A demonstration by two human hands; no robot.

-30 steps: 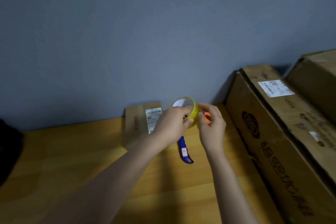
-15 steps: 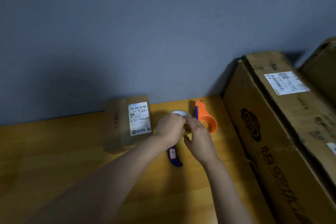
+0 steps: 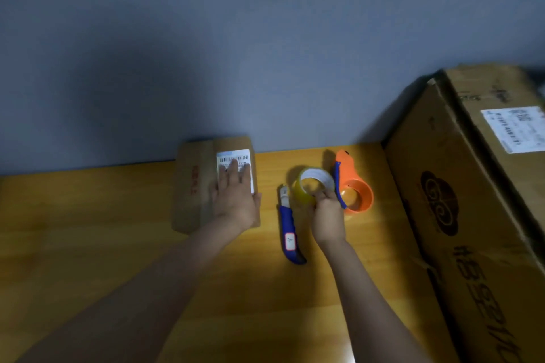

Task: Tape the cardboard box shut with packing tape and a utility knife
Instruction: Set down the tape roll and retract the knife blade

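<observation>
A small flat cardboard box with a white shipping label lies on the wooden table against the wall. My left hand rests flat on its top, fingers spread over the label. To the right, my right hand grips a yellowish roll of packing tape, held upright just above the table. A blue utility knife lies on the table between my two hands. An orange tape dispenser sits just right of the roll.
A large brown cardboard carton with a white label stands along the right side of the table. The grey wall runs close behind the small box.
My left hand has let go of the tape roll and moved left onto the small box. My right hand alone now holds the roll. The view has tilted down and shifted.
</observation>
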